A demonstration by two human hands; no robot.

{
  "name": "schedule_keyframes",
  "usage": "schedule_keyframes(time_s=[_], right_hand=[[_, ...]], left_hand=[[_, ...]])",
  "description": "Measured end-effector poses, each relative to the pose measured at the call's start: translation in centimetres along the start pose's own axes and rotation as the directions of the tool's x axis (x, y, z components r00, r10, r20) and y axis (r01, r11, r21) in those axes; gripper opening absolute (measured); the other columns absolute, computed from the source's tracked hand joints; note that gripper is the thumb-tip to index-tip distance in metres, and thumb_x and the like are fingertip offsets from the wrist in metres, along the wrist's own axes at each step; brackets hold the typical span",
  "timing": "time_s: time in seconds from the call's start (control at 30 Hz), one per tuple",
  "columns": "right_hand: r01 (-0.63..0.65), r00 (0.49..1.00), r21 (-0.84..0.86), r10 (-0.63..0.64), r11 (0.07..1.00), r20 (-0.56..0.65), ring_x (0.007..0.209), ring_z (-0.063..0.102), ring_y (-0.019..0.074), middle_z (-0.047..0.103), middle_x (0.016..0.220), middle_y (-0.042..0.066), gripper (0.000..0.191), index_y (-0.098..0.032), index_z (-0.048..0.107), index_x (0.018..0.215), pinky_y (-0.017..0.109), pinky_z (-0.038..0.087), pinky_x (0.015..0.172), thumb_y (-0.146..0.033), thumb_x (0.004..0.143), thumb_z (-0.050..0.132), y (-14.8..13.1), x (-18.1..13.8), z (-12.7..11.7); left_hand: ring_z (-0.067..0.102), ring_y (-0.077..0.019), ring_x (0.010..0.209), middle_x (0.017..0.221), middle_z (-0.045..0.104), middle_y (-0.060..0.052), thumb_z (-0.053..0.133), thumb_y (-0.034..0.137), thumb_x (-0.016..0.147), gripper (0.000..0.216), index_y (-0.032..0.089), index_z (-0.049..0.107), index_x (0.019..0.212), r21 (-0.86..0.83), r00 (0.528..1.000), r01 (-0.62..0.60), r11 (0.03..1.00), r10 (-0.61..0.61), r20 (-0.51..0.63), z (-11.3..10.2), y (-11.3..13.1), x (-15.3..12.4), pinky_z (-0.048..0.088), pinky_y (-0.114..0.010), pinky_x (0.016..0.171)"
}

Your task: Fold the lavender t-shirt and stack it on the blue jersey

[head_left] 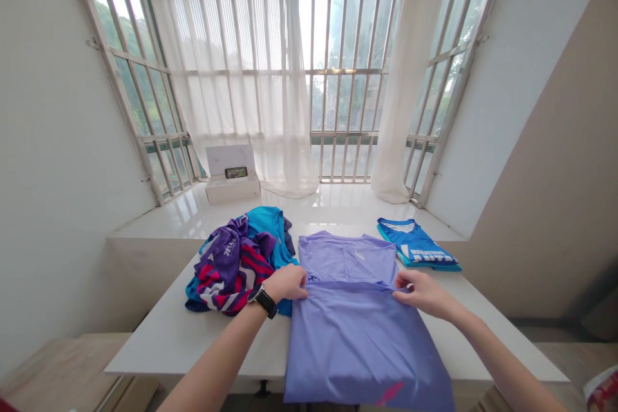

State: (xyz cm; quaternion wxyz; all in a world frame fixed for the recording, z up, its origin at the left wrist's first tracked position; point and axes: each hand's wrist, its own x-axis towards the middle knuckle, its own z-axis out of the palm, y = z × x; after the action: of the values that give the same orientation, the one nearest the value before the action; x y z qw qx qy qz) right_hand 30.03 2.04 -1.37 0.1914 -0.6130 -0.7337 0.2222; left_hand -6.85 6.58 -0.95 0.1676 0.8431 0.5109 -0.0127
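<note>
A lavender T-shirt (355, 335) lies spread on the white table (159, 341), its lower part hanging over the front edge. A crosswise fold runs over its middle. At the left end of that fold, my left hand (287, 283), with a dark watch on the wrist, pinches the cloth. My right hand (420, 291) pinches the fold's right end between thumb and fingers. Beside my left hand is a crumpled heap of clothes (239, 264) in purple, blue and red. Folded blue shirts (418, 244) lie stacked beyond my right hand, the top one lettered "MARATHON".
A white windowsill (338, 206) runs behind the table. On it stands an open white box (233, 190) with a phone (236, 172) propped in it. Sheer curtains (241, 77) hang before the barred window. Cardboard (62, 367) lies below at the left.
</note>
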Motion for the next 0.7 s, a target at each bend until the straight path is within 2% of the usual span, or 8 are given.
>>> schedule_keyframes(time_s=[0.17, 0.33, 0.4, 0.53, 0.7], right_hand=[[-0.014, 0.999, 0.072, 0.01, 0.997, 0.046, 0.082, 0.063, 0.0214, 0.067, 0.09, 0.007, 0.043, -0.018, 0.064, 0.106, 0.032, 0.051, 0.076, -0.04, 0.068, 0.059, -0.1, -0.8, -0.3], [0.014, 0.992, 0.011, -0.015, 1.0, 0.124, 0.087, 0.062, 0.0241, 0.07, 0.093, 0.006, 0.03, -0.023, 0.072, 0.093, 0.033, 0.048, 0.079, -0.039, 0.072, 0.057, -1.2, -2.0, -1.4], [0.034, 0.991, 0.016, -0.036, 0.999, 0.132, 0.086, 0.062, 0.0235, 0.071, 0.092, 0.005, 0.027, -0.025, 0.072, 0.091, 0.032, 0.048, 0.078, -0.038, 0.074, 0.057, -1.8, -2.4, -1.7], [0.053, 0.988, 0.016, -0.055, 0.998, 0.145, 0.078, 0.059, 0.0203, 0.068, 0.083, 0.001, 0.019, -0.024, 0.067, 0.085, 0.029, 0.046, 0.071, -0.032, 0.073, 0.054, -2.7, -3.1, -1.9], [0.082, 0.982, 0.137, -0.104, 0.987, 0.157, 0.08, 0.057, 0.0193, 0.063, 0.082, 0.001, 0.012, -0.022, 0.059, 0.081, 0.027, 0.045, 0.072, -0.024, 0.071, 0.052, -3.4, -4.0, -2.5]], left_hand=[[0.064, -0.0214, 0.08, 0.085, 0.069, -0.003, 0.066, 0.017, 0.069, 0.011, 0.019, 0.067, 0.08, -0.055, 0.998, -0.064, 0.996, 0.063, -0.014, 0.0, 0.3, -0.6, 0.046, -0.026, 0.067], [0.062, -0.0171, 0.091, 0.101, 0.068, -0.002, 0.058, 0.014, 0.075, 0.031, 0.02, 0.065, 0.105, -0.148, 0.985, -0.158, 0.976, 0.145, -0.093, 0.2, 0.6, -2.1, 0.046, -0.022, 0.077], [0.061, -0.0171, 0.088, 0.098, 0.068, -0.002, 0.057, 0.014, 0.076, 0.036, 0.021, 0.064, 0.11, -0.193, 0.978, -0.191, 0.963, 0.169, -0.124, 0.6, 0.6, -2.5, 0.046, -0.022, 0.076], [0.057, -0.0152, 0.074, 0.082, 0.067, 0.001, 0.05, 0.008, 0.075, 0.039, 0.023, 0.068, 0.106, -0.235, 0.955, -0.276, 0.932, 0.24, -0.173, 1.4, 0.7, -2.7, 0.041, -0.022, 0.066], [0.05, -0.0108, 0.065, 0.083, 0.068, 0.001, 0.043, 0.003, 0.077, 0.04, 0.019, 0.072, 0.099, -0.407, 0.906, -0.411, 0.816, 0.316, -0.281, 2.0, 1.2, -2.8, 0.037, -0.021, 0.063]])
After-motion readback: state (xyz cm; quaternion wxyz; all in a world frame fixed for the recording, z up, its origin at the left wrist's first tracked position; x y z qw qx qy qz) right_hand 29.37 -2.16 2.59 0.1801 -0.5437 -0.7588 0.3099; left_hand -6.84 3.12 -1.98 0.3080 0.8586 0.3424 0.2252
